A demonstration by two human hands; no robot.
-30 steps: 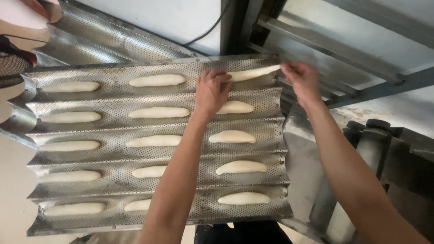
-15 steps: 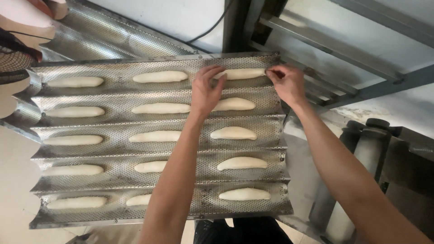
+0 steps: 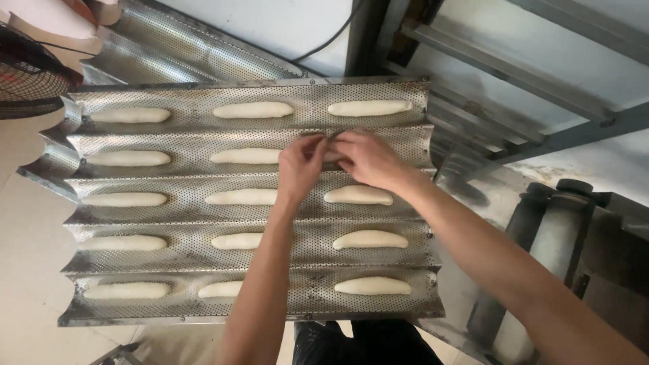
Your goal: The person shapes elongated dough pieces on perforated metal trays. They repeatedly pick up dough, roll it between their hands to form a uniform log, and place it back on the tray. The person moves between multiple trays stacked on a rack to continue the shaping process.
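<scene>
Two hands meet over one dough piece (image 3: 332, 156) in the second groove of the perforated metal tray (image 3: 203, 267), at its right end. Left hand (image 3: 301, 164) and right hand (image 3: 368, 159) have their fingers curled down onto it, almost touching each other; the dough is mostly hidden beneath them, so how firmly it is gripped I cannot tell. Around them lie pale, smooth, elongated dough pieces, three per wavy, shiny trough. Steel rack rails (image 3: 514, 74) stand to the right.
</scene>
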